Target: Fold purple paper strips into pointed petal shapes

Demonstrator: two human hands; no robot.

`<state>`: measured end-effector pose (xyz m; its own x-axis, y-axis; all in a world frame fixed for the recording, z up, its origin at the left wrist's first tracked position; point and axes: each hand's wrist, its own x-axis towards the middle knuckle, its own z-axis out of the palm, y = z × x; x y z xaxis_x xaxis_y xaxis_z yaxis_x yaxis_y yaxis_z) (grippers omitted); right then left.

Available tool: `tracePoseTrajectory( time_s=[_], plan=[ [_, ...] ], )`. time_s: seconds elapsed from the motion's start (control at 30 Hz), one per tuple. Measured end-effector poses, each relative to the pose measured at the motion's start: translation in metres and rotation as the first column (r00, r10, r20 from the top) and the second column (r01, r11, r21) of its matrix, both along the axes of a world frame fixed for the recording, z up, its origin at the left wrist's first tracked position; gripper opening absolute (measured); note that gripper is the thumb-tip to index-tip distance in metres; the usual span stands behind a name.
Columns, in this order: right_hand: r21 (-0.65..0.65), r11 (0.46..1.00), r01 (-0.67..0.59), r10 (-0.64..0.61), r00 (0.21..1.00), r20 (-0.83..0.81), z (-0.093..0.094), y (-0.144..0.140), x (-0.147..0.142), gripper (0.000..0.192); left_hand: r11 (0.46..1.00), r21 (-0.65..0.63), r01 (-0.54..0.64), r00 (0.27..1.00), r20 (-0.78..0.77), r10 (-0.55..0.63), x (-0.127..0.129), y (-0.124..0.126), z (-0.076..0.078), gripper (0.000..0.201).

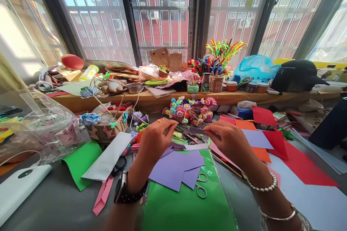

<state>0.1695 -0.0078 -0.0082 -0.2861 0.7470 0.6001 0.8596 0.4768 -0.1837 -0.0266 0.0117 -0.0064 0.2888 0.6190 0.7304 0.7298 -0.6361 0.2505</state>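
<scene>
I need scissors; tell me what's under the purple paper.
The green sheet extends beneath the purple paper; the scissors' handles protrude at its right. The blades and anything else underneath are covered.

No text legible: vertical print on window frame (192,21) too small, characters on blue bag (255,68) blurred, label on jar (205,83) can't be read
</scene>
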Motion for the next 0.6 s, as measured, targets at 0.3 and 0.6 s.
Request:
tracePoseTrajectory(
  time_s=[0.3,0.6],
  plan=[
    [0.009,0.999,-0.05,0.05,0.999,-0.017,-0.001,-0.003,-0.01,0.018,0.993,-0.079,0.083,0.982,-0.162,-0.095,0.017,-0.009,-0.003,0.015],
    [0.038,0.979,0.199,-0.193,0.975,-0.112,-0.001,0.008,0.02,0.017,0.997,-0.068,-0.041,0.977,-0.212,0.026,0.006,-0.005,-0.001,0.016]
  ],
)
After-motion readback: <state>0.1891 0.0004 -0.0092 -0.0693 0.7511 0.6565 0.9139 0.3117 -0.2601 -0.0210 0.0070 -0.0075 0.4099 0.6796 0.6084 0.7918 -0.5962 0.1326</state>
